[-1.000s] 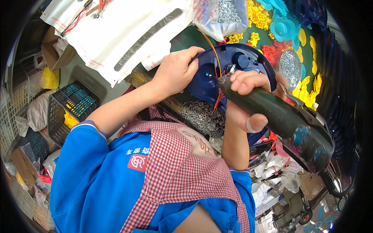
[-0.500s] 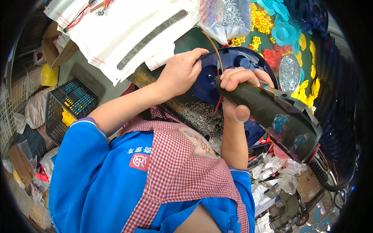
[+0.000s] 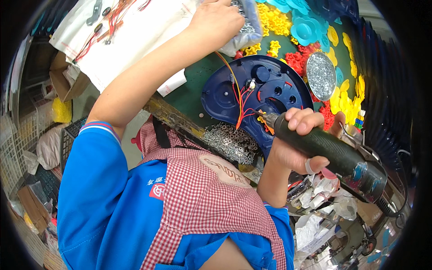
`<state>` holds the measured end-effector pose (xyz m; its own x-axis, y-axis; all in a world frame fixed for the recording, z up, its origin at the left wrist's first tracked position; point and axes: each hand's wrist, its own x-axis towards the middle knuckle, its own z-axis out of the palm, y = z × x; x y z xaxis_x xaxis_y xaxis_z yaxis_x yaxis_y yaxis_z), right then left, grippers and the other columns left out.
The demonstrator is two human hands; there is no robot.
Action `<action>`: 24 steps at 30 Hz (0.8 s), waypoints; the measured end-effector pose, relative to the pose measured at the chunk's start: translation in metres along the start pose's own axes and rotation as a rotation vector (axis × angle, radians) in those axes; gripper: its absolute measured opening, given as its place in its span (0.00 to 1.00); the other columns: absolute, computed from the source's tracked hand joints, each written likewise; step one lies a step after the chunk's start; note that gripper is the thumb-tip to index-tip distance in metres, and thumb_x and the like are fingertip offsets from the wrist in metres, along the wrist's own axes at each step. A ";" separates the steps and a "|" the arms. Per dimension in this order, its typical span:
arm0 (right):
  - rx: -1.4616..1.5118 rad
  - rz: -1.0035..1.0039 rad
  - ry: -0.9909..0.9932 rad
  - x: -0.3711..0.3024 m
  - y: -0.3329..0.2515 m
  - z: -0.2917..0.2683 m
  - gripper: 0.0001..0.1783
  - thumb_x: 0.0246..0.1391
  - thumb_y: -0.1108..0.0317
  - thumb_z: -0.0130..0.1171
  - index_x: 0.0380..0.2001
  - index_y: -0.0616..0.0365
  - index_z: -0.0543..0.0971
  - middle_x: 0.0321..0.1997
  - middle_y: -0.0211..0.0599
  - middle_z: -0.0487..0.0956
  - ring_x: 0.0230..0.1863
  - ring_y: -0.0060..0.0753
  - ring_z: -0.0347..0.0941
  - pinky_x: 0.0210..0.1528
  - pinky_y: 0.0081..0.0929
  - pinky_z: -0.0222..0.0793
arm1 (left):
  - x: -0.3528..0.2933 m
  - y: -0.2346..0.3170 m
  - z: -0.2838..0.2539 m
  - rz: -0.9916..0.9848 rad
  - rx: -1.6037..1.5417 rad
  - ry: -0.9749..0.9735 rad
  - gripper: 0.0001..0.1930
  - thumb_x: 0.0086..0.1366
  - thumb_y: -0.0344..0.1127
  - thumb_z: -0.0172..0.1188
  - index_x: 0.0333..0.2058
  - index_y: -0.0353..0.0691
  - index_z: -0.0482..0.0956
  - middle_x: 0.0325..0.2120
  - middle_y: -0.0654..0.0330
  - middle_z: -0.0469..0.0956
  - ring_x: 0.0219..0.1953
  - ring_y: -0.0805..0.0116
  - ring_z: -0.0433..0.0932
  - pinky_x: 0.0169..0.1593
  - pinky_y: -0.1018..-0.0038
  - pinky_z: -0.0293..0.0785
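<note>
My right hand (image 3: 297,153) is wrapped round a black electric screwdriver (image 3: 333,155), its tip pointing left over a dark blue plastic housing (image 3: 220,103). On the housing sit red and yellow wires (image 3: 240,101) and a small round part. At the top edge my left hand (image 3: 218,22) is over a clear plastic bag of small screws (image 3: 247,27); its fingers are partly cut off and hidden, so their grip is unclear. Loose screws (image 3: 231,144) fill a tray at the table's near edge.
A round metal dish of screws (image 3: 321,76) stands beyond the housing, among yellow star pieces (image 3: 274,20), red pieces (image 3: 294,60) and turquoise flower pieces (image 3: 306,31). White plastic bags (image 3: 130,40) with wired parts lie at the far left. Crates and boxes stand beside the table.
My left hand has left the housing's edge and moved up to the bag of screws. The screwdriver has shifted right and down, uncovering more of the housing and its wires.
</note>
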<state>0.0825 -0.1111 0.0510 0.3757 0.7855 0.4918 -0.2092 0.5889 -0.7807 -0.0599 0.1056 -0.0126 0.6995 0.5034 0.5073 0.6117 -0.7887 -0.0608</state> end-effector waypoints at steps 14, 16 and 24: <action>-0.054 -0.027 0.042 -0.011 -0.022 -0.018 0.51 0.53 0.31 0.57 0.69 0.52 0.56 0.30 0.33 0.71 0.32 0.31 0.68 0.40 0.34 0.66 | -0.016 0.043 -0.050 -0.133 -0.773 -0.134 0.06 0.54 0.31 0.65 0.32 0.46 0.84 0.28 0.63 0.82 0.31 0.62 0.81 0.34 0.69 0.77; -0.015 -0.047 0.052 -0.011 -0.023 -0.017 0.51 0.52 0.31 0.57 0.69 0.51 0.56 0.30 0.32 0.71 0.32 0.30 0.67 0.39 0.34 0.66 | -0.043 0.077 -0.061 0.065 -0.971 -0.154 0.08 0.53 0.30 0.68 0.34 0.43 0.83 0.28 0.62 0.82 0.28 0.63 0.80 0.34 0.71 0.77; 0.173 0.008 0.046 -0.017 -0.033 -0.011 0.56 0.46 0.33 0.66 0.71 0.46 0.53 0.33 0.37 0.76 0.34 0.36 0.72 0.43 0.40 0.66 | -0.070 0.109 -0.067 0.182 -1.101 -0.059 0.14 0.51 0.27 0.70 0.36 0.38 0.76 0.28 0.59 0.82 0.27 0.62 0.81 0.31 0.71 0.78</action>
<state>0.0927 -0.1461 0.0640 0.4133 0.7829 0.4650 -0.3628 0.6100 -0.7045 -0.0667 -0.0395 0.0032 0.7795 0.3416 0.5250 -0.1423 -0.7197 0.6796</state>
